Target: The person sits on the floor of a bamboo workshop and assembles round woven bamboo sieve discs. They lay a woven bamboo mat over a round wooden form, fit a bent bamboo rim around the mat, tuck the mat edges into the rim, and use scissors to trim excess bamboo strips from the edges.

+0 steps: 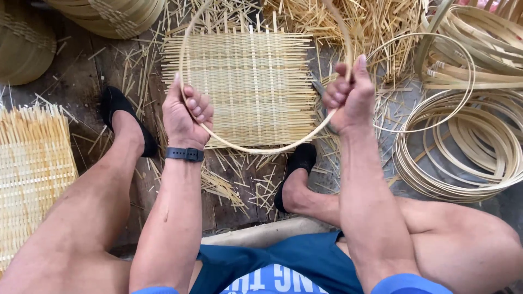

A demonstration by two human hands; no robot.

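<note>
Bamboo hoop (256,148): gripped by both closed fists, left hand (187,111) on its left arc, right hand (348,95) on its right | held above woven bamboo mat (245,81) | coiled bamboo hoops (468,152) lie well right | black shoes flank mat.

We are in a basket-weaving workshop, working low over the ground. A square woven bamboo mat (239,87) lies on the dark floor (76,81) in front of us, and another mat (32,169) sits at the left edge. Loose bamboo splints and offcuts (234,185) litter everything. A heap of coiled bamboo hoops (463,152) lies to our right, and finished woven baskets (114,16) are stacked at the top.
</note>
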